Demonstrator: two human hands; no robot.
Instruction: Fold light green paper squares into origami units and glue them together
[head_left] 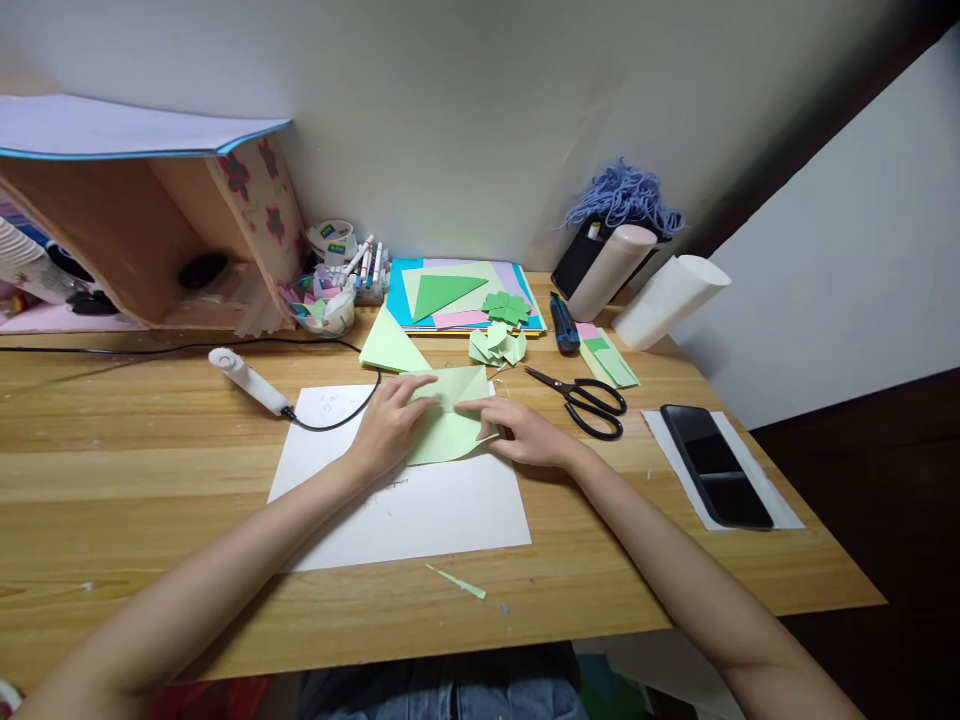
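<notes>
A light green sheet of paper (448, 415), partly folded, lies on a white sheet (405, 500) in the middle of the wooden desk (120, 450). My left hand (390, 425) lies on the green paper's left side, fingers stretched and pressing along a fold. My right hand (525, 432) rests on its right edge, fingers flat and pointing left along the same crease. Both hands touch the paper without lifting it.
Black scissors (589, 400) lie right of the hands, a phone (714, 465) further right. Behind are a green paper triangle (390, 345), folded green pieces (499, 340), a stack of coloured paper (461, 295), a blue cutter (564, 325), a glue gun (247, 378) with cable, and a pen tub (326, 305).
</notes>
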